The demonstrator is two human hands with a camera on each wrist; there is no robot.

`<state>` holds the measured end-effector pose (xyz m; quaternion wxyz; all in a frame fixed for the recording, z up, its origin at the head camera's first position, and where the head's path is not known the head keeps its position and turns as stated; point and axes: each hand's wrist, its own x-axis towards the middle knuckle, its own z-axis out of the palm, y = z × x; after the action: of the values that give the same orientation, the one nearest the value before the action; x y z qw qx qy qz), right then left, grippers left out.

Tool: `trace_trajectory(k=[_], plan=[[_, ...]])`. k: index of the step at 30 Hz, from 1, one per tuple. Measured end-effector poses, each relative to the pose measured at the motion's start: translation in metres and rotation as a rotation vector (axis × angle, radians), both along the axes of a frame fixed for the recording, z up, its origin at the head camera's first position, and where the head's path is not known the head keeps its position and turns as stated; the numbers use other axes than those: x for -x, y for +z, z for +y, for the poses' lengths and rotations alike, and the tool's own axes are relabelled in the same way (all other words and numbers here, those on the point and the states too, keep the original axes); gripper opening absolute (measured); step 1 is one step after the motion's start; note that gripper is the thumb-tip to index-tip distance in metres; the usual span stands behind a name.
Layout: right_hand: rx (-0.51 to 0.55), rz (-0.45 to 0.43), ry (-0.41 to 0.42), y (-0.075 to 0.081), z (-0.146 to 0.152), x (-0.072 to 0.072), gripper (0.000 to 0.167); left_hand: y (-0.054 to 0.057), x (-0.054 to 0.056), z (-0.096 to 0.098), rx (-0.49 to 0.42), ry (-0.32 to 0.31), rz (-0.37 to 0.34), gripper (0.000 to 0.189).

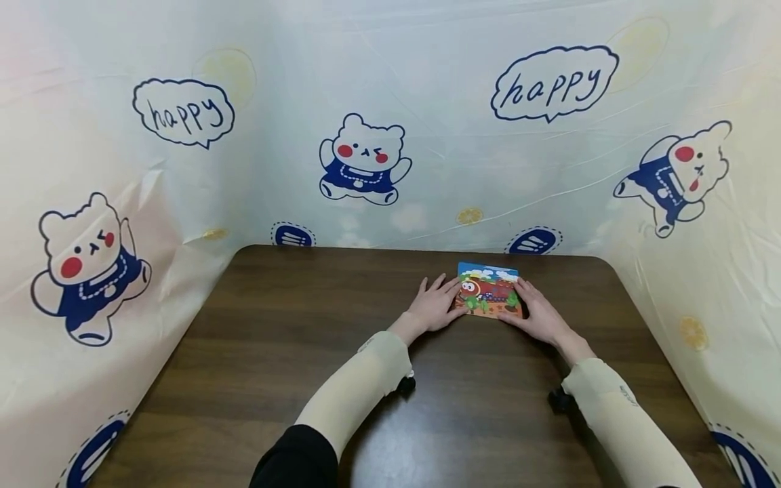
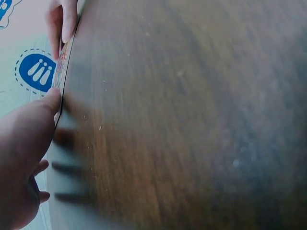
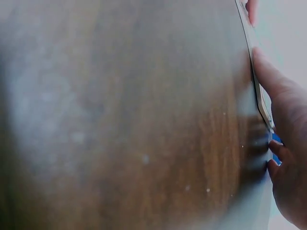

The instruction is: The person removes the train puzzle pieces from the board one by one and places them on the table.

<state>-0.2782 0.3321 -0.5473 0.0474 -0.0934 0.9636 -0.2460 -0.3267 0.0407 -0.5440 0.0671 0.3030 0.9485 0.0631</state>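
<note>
A thin rectangular picture board (image 1: 488, 291) lies flat near the far side of the table, printed with a red big-eyed figure, green plants and blue sky. My left hand (image 1: 432, 305) touches its left side, with spread fingers and the thumb at the near left corner. At the right side rests my right hand (image 1: 539, 315), its thumb along the near edge and its fingers by the right edge. In the left wrist view the board (image 2: 62, 64) shows edge-on beside the left hand (image 2: 21, 148). The right wrist view shows the right hand (image 3: 290, 115) against the board's corner.
The dark brown wooden table (image 1: 274, 366) has rounded far corners. A pale cloth backdrop (image 1: 451, 81) with bear drawings and "happy" bubbles surrounds its far side and both flanks. Dark devices sit under both wrists.
</note>
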Motion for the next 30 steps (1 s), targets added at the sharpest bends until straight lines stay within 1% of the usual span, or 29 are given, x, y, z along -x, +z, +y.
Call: trace_trajectory(k=[8, 14, 22, 26, 30], plan=[[-0.012, 0.000, 0.023, 0.004, -0.004, 0.001, 0.103, 0.002, -0.003, -0.003, -0.004, 0.014, -0.006, 0.078], [-0.019, 0.014, 0.037, 0.002, -0.010, 0.000, 0.100, 0.003, -0.005, -0.009, 0.017, 0.028, -0.017, 0.078], [-0.029, 0.021, 0.045, 0.004, -0.025, 0.000, 0.102, 0.005, -0.008, -0.023, 0.051, 0.035, -0.003, 0.077], [-0.036, 0.031, 0.048, 0.006, -0.033, 0.000, 0.102, 0.006, -0.010, -0.031, 0.042, 0.039, -0.005, 0.076], [-0.053, 0.050, 0.047, 0.005, -0.042, 0.001, 0.102, 0.005, -0.011, -0.039, 0.025, 0.056, 0.004, 0.075]])
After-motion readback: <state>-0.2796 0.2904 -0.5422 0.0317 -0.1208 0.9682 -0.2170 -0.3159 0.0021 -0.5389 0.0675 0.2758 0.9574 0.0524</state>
